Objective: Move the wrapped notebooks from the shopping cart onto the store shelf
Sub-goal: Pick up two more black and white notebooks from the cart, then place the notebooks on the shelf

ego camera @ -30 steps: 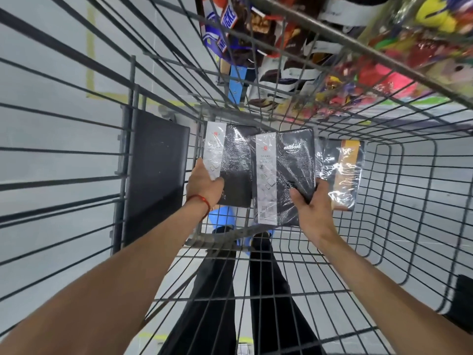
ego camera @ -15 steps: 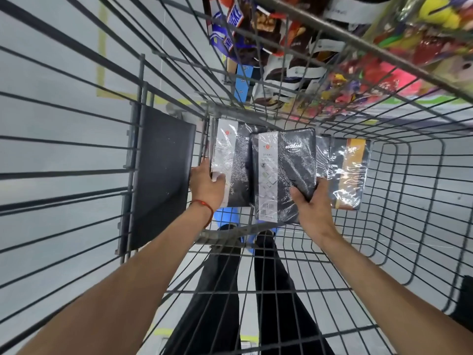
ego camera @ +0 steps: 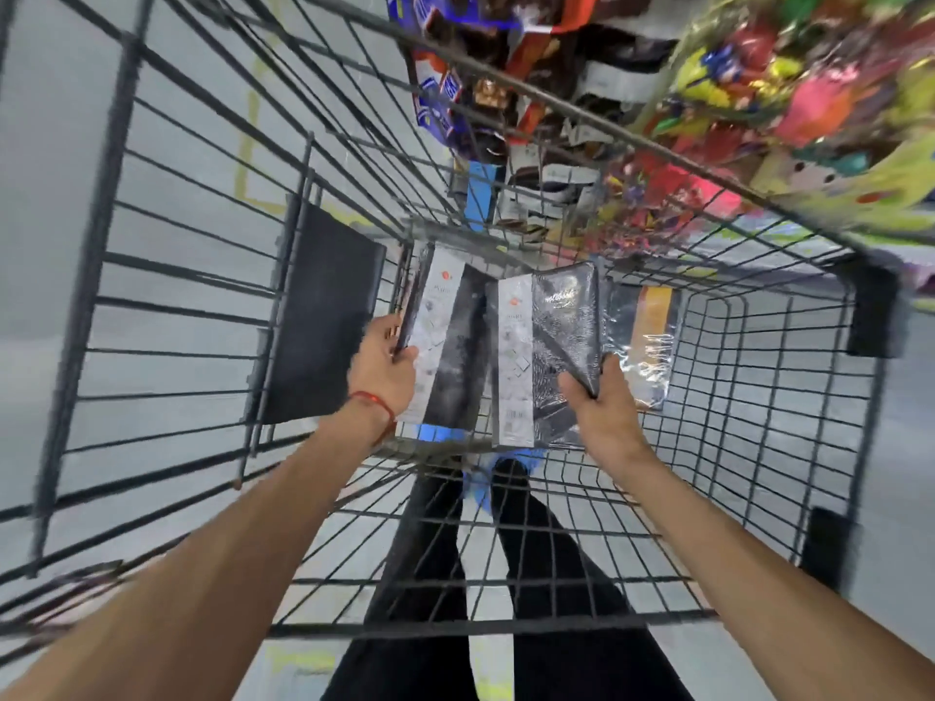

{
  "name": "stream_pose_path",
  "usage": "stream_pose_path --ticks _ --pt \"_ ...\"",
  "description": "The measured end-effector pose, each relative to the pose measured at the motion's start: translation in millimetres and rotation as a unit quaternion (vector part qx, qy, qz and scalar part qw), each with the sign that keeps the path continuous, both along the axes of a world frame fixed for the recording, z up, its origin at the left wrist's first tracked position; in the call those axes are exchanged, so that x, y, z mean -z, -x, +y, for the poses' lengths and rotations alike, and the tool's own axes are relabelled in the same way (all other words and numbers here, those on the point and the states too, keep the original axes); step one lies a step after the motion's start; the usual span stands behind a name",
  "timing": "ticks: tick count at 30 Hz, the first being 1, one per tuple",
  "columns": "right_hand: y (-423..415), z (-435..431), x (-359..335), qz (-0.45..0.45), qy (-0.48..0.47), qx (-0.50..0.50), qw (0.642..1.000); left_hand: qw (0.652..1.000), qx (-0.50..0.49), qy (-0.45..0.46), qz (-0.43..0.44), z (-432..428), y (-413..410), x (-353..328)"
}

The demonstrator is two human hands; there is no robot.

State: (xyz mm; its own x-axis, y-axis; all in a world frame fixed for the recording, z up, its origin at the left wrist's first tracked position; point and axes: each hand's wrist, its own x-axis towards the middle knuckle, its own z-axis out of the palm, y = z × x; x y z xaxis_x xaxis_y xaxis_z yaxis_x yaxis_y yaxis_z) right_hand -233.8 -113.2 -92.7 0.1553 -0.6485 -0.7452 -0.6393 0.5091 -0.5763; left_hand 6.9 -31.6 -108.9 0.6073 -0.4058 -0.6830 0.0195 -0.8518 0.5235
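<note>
Since a moment ago, our two hands have drawn apart, and the two notebooks that overlapped now sit side by side, tipped up from the cart floor. Our left hand (ego camera: 387,369) has its fingers (ego camera: 405,355) closed over the lower left edge of the left wrapped notebook (ego camera: 445,341), thumb on the pale label strip; a red thread (ego camera: 374,399) circles that wrist. Our right hand (ego camera: 599,404) pinches the lower right corner of the right wrapped notebook (ego camera: 549,356), fingers curled shut around the edge, the black cover flexing slightly under the plastic. Both notebooks are inside the shopping cart (ego camera: 708,447), near its centre. At 3 o'clock from the right notebook, just beside it, a third wrapped notebook (ego camera: 650,336) with an orange band lies against the wire floor. At 9 o'clock from the left hand a flat black panel (ego camera: 324,316) leans on the cart's side wall. Through the wires at 12 o'clock we see the store shelf (ego camera: 708,93) with colourful packets, blurred. Below the cart, at 6 o'clock, are our dark trouser legs (ego camera: 435,574).
</note>
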Motion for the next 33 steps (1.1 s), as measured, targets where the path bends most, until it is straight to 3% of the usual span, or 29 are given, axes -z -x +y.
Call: stream_pose_path --ticks 3,14,19,23,33 --pt "15 6 -30 -0.03 0.023 -0.016 0.999 0.999 0.027 0.021 -0.023 17 8 -32" --pt "63 68 -156 -0.094 0.102 0.101 0.985 0.987 0.052 0.147 -0.023 64 42 -174" --pt "90 107 -210 -0.144 0.091 0.181 0.969 0.979 0.096 0.178 0.013 86 59 -227" --pt "120 132 -241 -0.141 0.147 0.217 0.955 0.973 0.114 0.191 0.055 91 84 -267" --pt "231 133 -287 -0.168 0.174 0.282 0.928 0.945 0.229 0.224 0.06 61 191 -318"
